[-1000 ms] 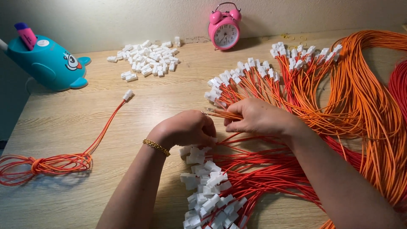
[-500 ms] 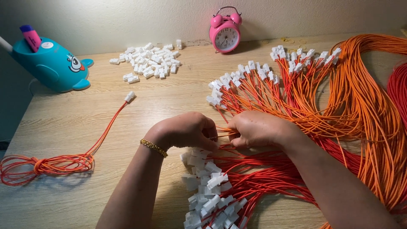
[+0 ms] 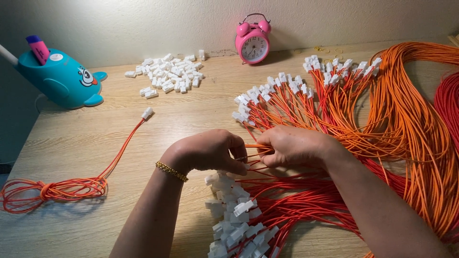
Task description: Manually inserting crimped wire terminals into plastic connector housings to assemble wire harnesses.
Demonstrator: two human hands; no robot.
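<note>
Both hands have drawn together since a second ago: the right hand point(image 3: 294, 145), which then lay up among the fanned wire ends, now sits lower and meets the left hand point(image 3: 210, 150) over the middle of the worktop point(image 3: 86, 143). Between them run a few thin orange wires point(image 3: 256, 147); the fingers of both hands are closed and pinch these strands where the hands meet. Whether a white piece sits inside the left hand's grip I cannot tell, since the curled fingers hide it. A gold bracelet point(image 3: 171, 171) circles the left wrist.

Just below the hands lies a heap of white connectors point(image 3: 234, 220) already fixed to red-orange wires that run off to the right. Beyond the hands, a fan of orange wires point(image 3: 287, 102) with white ends spreads toward the far edge, joining the large orange wire bundle point(image 3: 411, 119) that curves down the right side.

Well apart at the left lies a single coiled orange wire point(image 3: 52, 190), its one white connector end stretched toward the worktop's middle. At the far side sits a loose pile of white connectors point(image 3: 167, 79), a pink alarm clock point(image 3: 253, 44) by the wall, and a teal whale-shaped holder point(image 3: 62, 79) with a pink marker standing in it.
</note>
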